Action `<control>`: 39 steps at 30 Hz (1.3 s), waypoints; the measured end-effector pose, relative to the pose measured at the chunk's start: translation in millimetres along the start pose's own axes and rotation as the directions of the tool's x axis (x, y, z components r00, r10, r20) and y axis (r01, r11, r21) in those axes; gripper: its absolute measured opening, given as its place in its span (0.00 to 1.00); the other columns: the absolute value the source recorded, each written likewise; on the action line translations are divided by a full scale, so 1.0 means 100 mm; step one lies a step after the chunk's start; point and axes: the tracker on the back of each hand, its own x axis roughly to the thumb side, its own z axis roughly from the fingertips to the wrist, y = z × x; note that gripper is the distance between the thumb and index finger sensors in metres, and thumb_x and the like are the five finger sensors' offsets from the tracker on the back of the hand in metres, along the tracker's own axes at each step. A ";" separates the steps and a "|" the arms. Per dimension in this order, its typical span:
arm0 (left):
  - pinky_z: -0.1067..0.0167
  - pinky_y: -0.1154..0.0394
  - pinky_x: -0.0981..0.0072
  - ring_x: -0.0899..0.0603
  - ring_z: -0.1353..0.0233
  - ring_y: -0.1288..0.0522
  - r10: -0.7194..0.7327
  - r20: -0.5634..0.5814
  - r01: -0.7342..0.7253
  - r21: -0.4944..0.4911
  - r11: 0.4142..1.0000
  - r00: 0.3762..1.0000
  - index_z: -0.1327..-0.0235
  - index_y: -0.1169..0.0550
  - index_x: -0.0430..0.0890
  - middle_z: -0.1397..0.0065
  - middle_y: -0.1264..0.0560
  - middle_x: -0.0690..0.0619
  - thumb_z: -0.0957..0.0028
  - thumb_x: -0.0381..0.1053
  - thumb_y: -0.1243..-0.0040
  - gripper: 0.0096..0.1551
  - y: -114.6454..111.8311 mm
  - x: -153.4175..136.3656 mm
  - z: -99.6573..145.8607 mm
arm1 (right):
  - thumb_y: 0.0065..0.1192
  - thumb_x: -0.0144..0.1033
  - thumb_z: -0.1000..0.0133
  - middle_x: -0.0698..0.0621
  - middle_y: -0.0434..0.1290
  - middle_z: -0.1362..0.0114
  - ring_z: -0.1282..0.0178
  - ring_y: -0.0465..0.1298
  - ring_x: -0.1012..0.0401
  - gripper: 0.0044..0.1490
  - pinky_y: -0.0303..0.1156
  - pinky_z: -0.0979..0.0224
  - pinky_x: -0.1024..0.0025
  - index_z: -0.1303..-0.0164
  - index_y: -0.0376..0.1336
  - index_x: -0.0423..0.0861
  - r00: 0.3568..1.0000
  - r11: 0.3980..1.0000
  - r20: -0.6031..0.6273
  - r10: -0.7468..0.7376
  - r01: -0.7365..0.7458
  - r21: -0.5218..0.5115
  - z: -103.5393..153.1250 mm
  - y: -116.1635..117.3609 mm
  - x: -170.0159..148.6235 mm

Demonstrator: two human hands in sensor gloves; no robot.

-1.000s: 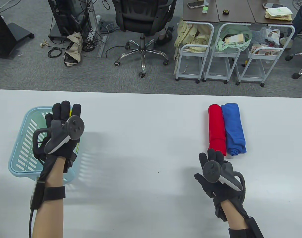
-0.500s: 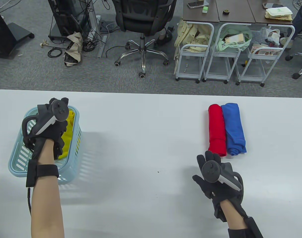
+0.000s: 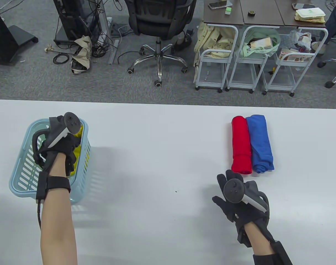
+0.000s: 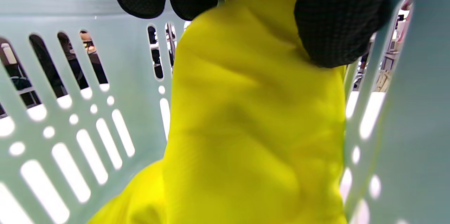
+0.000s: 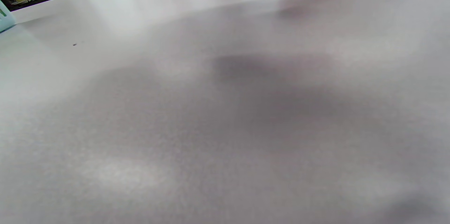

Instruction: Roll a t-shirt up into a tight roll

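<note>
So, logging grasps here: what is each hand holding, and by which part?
The left hand pinches the yellow t-shirt near its upper end, inside the basket. The right hand holds nothing.

You have nothing to read here: no word, number, brand or sign shows legibly on any cloth, on the basket, or on the small items across the far desks, which are too small.

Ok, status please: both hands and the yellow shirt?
Left hand grips yellow shirt inside basket. Right hand open over table. Nothing in the way.
</note>
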 end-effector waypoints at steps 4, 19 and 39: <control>0.26 0.32 0.39 0.35 0.16 0.37 -0.021 0.001 0.021 0.021 1.000 1.000 0.16 0.50 0.53 0.12 0.49 0.43 0.51 0.66 0.35 0.56 0.01 0.00 0.04 | 0.42 0.57 0.36 0.44 0.21 0.15 0.15 0.23 0.41 0.51 0.31 0.20 0.38 0.16 0.25 0.51 1.000 1.000 0.000 -0.005 0.005 0.004 0.00 0.00 0.00; 0.26 0.31 0.40 0.41 0.24 0.25 0.060 -0.011 -0.061 -0.138 0.989 0.998 0.35 0.26 0.59 0.25 0.27 0.54 0.49 0.62 0.34 0.29 -0.22 -0.06 -0.07 | 0.42 0.58 0.36 0.42 0.26 0.13 0.13 0.28 0.39 0.50 0.35 0.20 0.37 0.14 0.28 0.49 1.000 0.999 0.008 0.004 -0.005 0.036 -0.02 0.03 0.02; 0.28 0.29 0.42 0.43 0.35 0.19 0.113 -0.123 -0.148 -0.325 0.934 0.986 0.35 0.25 0.58 0.41 0.17 0.58 0.47 0.61 0.37 0.27 -0.43 -0.21 -0.18 | 0.43 0.57 0.36 0.40 0.30 0.12 0.13 0.33 0.38 0.49 0.38 0.20 0.37 0.13 0.33 0.48 1.000 0.998 0.017 -0.020 0.019 0.060 -0.04 0.05 0.02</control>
